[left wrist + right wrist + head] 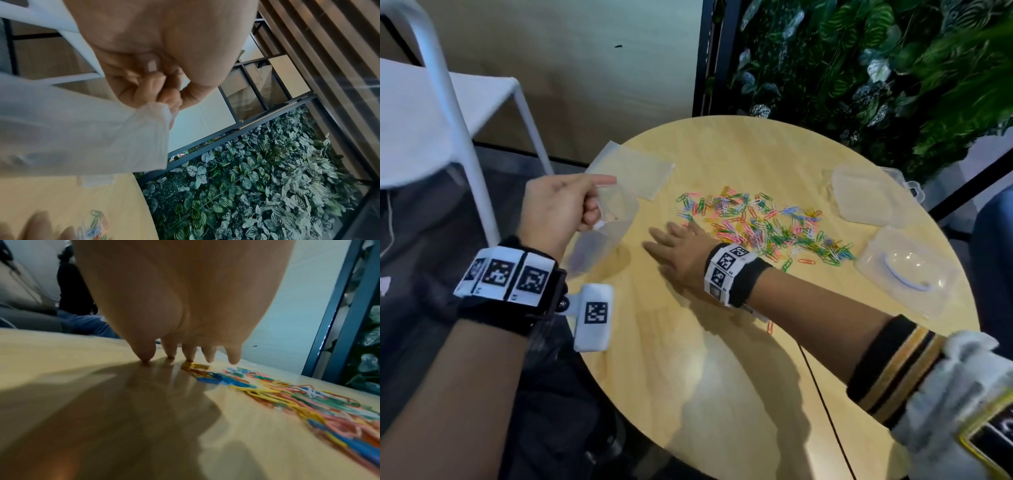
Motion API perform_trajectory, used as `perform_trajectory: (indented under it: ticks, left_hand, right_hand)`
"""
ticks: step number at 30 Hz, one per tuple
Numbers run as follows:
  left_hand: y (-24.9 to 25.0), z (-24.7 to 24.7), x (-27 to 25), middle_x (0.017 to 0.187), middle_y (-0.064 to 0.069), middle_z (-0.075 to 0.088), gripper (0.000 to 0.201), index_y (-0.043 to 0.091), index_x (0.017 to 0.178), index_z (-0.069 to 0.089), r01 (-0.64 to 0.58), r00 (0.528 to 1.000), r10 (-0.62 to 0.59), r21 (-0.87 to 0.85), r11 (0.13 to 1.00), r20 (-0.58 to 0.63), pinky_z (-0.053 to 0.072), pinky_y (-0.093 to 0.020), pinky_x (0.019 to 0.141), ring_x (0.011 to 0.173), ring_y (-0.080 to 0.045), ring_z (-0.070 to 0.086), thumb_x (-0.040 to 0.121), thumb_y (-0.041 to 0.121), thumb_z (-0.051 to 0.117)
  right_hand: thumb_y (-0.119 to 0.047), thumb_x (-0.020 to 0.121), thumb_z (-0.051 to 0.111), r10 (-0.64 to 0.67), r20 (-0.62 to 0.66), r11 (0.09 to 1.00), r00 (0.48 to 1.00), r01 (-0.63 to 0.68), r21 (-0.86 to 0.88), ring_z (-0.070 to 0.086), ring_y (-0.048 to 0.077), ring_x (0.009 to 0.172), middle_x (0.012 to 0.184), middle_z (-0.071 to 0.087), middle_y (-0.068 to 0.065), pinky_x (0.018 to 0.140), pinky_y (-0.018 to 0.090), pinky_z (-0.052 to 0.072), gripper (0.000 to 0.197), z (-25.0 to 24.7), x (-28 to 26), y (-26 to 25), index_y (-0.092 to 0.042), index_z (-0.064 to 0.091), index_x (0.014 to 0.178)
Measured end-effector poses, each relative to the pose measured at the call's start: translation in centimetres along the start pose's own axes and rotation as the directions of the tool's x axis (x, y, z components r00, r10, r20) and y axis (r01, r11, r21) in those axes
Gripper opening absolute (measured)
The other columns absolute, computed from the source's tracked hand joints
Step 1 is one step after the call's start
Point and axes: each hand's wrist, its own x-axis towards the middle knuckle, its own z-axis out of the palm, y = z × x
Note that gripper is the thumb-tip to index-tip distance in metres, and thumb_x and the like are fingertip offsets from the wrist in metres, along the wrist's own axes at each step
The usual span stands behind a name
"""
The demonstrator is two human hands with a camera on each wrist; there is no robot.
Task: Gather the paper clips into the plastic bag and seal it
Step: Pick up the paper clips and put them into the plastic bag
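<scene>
A heap of coloured paper clips (763, 228) (287, 395) is spread across the middle of the round wooden table (722, 342). At the table's left edge my left hand (571, 209) (164, 97) pinches the rim of a clear plastic bag (606, 236) (82, 133), which hangs down and holds a few clips. My right hand (671, 246) (185, 353) lies flat on the table with straight fingers, fingertips down, at the left edge of the heap.
A second flat clear bag (633, 171) lies at the table's far left. Clear plastic boxes (866, 198) (907, 267) stand at the right. A white chair (448, 113) is to the left; a plant wall (876, 68) rises behind.
</scene>
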Motion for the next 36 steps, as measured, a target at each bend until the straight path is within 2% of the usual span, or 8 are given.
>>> perform_trajectory:
  ticks: [4,7,12,18,21,23,26,36]
  left_hand:
    - [-0.5,1.4,-0.5,0.049,0.002,0.049,0.021,0.01,0.093,0.077,0.032,0.993,-0.042,0.088,0.996,0.109,0.033,-0.02,0.04,0.044,-0.013,0.042,0.089,0.006,0.057]
    - [-0.9,3.5,-1.1,0.049,0.002,0.051,0.018,0.013,0.088,0.077,0.023,0.974,-0.061,0.171,0.985,0.216,0.035,-0.018,0.04,0.043,-0.011,0.044,0.092,0.011,0.06]
    - [-2.0,6.0,-1.6,0.052,-0.004,0.055,0.017,0.011,0.083,0.078,0.011,0.96,-0.076,0.236,0.972,0.269,0.036,-0.016,0.038,0.041,-0.011,0.045,0.092,0.014,0.064]
    - [-2.7,7.6,-1.4,0.048,-0.004,0.059,0.015,0.01,0.076,0.078,0.022,0.951,-0.103,0.267,0.964,0.291,0.043,-0.023,0.045,0.044,-0.019,0.052,0.088,0.016,0.069]
    - [-2.5,8.6,-1.5,0.051,-0.006,0.06,0.016,0.001,0.081,0.077,0.035,0.949,-0.104,0.228,0.973,0.298,0.045,-0.024,0.045,0.047,-0.023,0.055,0.088,0.013,0.068]
    - [-2.2,9.4,-1.7,0.053,-0.008,0.061,0.017,-0.002,0.084,0.076,0.03,0.942,-0.1,0.218,0.976,0.32,0.045,-0.023,0.044,0.049,-0.024,0.056,0.089,0.012,0.067]
    - [-2.2,10.7,-2.0,0.054,-0.008,0.063,0.015,0.001,0.088,0.077,0.036,0.93,-0.112,0.215,0.976,0.35,0.048,-0.025,0.046,0.049,-0.022,0.057,0.09,0.008,0.063]
    - [-2.3,12.2,-2.5,0.054,-0.009,0.061,0.014,0.003,0.092,0.074,0.089,0.932,-0.13,0.134,0.987,0.34,0.048,-0.022,0.042,0.042,-0.018,0.056,0.093,0.004,0.061]
  right_hand:
    - [-0.041,0.103,0.019,0.041,0.054,0.995,0.998,-0.036,-0.092,0.002,0.028,0.15,0.163,0.0,-0.006,0.115,0.063,0.007,0.055,0.1,-1.9,2.1,-0.029,0.004,0.155]
    - [-0.03,0.101,0.036,0.07,0.128,0.996,0.989,-0.062,-0.071,0.014,0.029,0.147,0.163,0.002,-0.005,0.11,0.058,0.028,0.062,0.6,-3.8,4.3,-0.027,0.006,0.154]
    - [-0.018,0.096,0.05,0.079,-0.038,0.997,0.996,-0.079,0.008,0.06,0.031,0.104,0.12,0.059,0.01,0.075,0.036,0.052,0.032,0.4,-5.3,5.9,-0.013,0.059,0.126]
    - [-0.014,0.087,0.064,0.356,-0.072,0.908,0.932,-0.326,0.263,0.067,0.026,0.085,0.093,0.074,0.009,0.079,0.036,0.057,0.018,-0.6,-7.1,8.2,-0.009,0.076,0.099]
    - [-0.016,0.083,0.075,0.64,-0.064,0.549,0.766,-0.398,0.735,0.07,0.018,0.078,0.087,0.075,0.003,0.075,0.027,0.056,0.013,-0.4,-8.8,10.2,-0.012,0.078,0.095]
    - [-0.008,0.079,0.078,0.74,0.109,0.057,0.664,-0.222,0.973,0.073,0.02,0.072,0.086,0.073,0.007,0.07,0.025,0.059,0.013,-0.6,-9.9,10.7,-0.005,0.075,0.091]
    - [0.007,0.078,0.073,0.667,0.247,-0.438,0.703,0.102,0.893,0.074,0.026,0.079,0.096,0.071,0.021,0.068,0.024,0.06,0.029,-1.6,-11.0,10.6,0.008,0.062,0.105]
    - [0.012,0.084,0.062,0.572,0.205,-0.645,0.794,0.281,0.711,0.073,0.018,0.071,0.084,0.069,0.016,0.067,0.021,0.06,0.016,-4.4,-11.3,6.1,0.001,0.056,0.094]
